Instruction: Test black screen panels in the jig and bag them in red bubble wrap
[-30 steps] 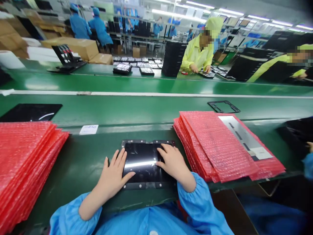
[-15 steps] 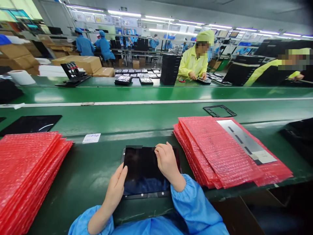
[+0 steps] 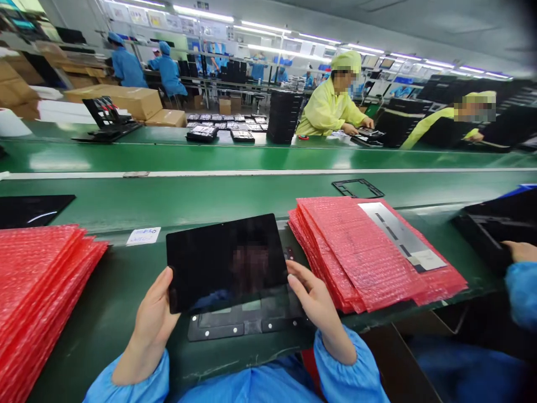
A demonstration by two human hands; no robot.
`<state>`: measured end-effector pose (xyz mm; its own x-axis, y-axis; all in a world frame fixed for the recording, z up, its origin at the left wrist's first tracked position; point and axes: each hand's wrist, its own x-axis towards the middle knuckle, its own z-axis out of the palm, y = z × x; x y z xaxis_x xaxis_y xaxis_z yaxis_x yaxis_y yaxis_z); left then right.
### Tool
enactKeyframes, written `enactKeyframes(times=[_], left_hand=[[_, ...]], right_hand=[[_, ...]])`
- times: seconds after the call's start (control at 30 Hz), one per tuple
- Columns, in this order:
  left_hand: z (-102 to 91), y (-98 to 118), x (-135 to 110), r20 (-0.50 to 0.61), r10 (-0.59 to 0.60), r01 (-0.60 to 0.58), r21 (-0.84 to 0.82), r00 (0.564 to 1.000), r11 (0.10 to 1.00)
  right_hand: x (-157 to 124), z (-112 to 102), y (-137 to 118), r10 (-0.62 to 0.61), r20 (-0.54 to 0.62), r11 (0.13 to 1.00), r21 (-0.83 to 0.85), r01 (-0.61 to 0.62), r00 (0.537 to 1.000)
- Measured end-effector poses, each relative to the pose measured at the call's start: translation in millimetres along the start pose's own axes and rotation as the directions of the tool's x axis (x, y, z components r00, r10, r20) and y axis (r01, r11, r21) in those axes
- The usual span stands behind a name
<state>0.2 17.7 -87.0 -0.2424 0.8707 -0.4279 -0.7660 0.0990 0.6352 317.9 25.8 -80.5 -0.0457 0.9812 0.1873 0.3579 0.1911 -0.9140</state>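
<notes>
A glossy black tablet screen (image 3: 210, 263) is tilted and raised off the bench, and reflections show in its face. My left hand (image 3: 156, 310) grips its left edge, thumb in front and fingers behind. At the right edge, my right hand (image 3: 312, 296) pinches the panel between thumb and fingers. Below the screen lies a flat black fixture plate (image 3: 226, 331) with round silver dots along its front strip; the screen covers much of it. Red bubble-wrap bags (image 3: 364, 257) are stacked just right of my right hand.
More red bubble-wrap bags (image 3: 37, 291) are piled at left, by another black panel (image 3: 36, 210). A written label (image 3: 143, 235) and a thin black frame (image 3: 358, 188) lie on the green bench. A silver plate (image 3: 396, 232) tops the right stack. A co-worker's hand (image 3: 522, 252) touches a black item far right.
The screen has come up off the fixture plate, tilting and shifting left. My right hand has moved from its top edge to its right edge. A co-worker's hand has appeared at right.
</notes>
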Motion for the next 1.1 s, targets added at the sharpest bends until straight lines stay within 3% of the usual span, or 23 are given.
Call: enactKeyframes(times=[0.07, 0.13, 0.33, 0.63, 0.7, 0.77, 0.83, 0.87, 0.9, 0.93, 0.97, 1.03, 1.07, 1.1], left_hand=[[0.2, 1, 1, -0.019, -0.032, 0.032, -0.039, 0.999, 0.999], [3.5, 1, 0, -0.045, -0.057, 0.054, -0.060, 0.997, 0.997], [8.6, 1, -1, -0.094, -0.088, 0.080, -0.085, 0.992, 0.993], [12.2, 0, -3, -0.102, -0.088, 0.084, -0.045, 0.991, 0.995], [15.1, 3, -8, -0.047, -0.144, 0.147, 0.081, 0.989, 0.986], [16.8, 8, -14, 0.033, -0.210, 0.190, 0.312, 0.977, 0.931], [17.3, 17, -18, 0.101, -0.150, 0.068, 0.563, 0.984, 0.824], [17.7, 22, -19, 0.175, -0.025, -0.102, 0.677, 0.984, 0.729], [18.6, 28, -19, 0.299, 0.134, -0.319, 0.748, 0.945, 0.582], [20.6, 34, -18, 0.445, 0.274, -0.522, 0.753, 0.853, 0.400], [24.0, 40, -16, 0.596, 0.370, -0.688, 0.696, 0.713, 0.205], [35.1, 49, -8, 0.840, 0.393, -0.882, 0.453, 0.374, -0.129], [42.7, 52, -2, 0.910, 0.342, -0.920, 0.322, 0.235, -0.225], [51.0, 54, 5, 0.954, 0.263, -0.936, 0.216, 0.142, -0.277]], right_hand=[[-5, 0, -6, 0.058, 0.215, 0.989, 0.119, -0.085, 0.975], [-8, 1, -12, 0.056, 0.288, 0.982, 0.158, -0.106, 0.956], [-10, 5, -14, 0.028, 0.242, 0.992, 0.114, -0.057, 0.970], [-11, 8, 2, 0.063, 0.203, 0.966, 0.234, -0.111, 0.977], [-10, 4, 2, 0.065, 0.217, 0.960, 0.251, -0.120, 0.974], [-7, 0, 3, 0.077, 0.247, 0.956, 0.257, -0.142, 0.966], [-4, -4, 3, 0.109, 0.250, 0.958, 0.231, -0.168, 0.962], [-2, -5, 3, 0.123, 0.241, 0.963, 0.204, -0.175, 0.963], [-2, -7, 2, 0.132, 0.229, 0.969, 0.173, -0.174, 0.964], [-2, -8, 1, 0.133, 0.220, 0.976, 0.143, -0.167, 0.966], [-3, -11, -1, 0.125, 0.220, 0.981, 0.116, -0.153, 0.967], [-7, -19, -7, 0.092, 0.257, 0.993, 0.048, -0.108, 0.962], [-11, -25, -11, 0.070, 0.283, 0.997, 0.011, -0.076, 0.957], [-15, -32, -15, 0.045, 0.308, 0.999, -0.021, -0.041, 0.950]])
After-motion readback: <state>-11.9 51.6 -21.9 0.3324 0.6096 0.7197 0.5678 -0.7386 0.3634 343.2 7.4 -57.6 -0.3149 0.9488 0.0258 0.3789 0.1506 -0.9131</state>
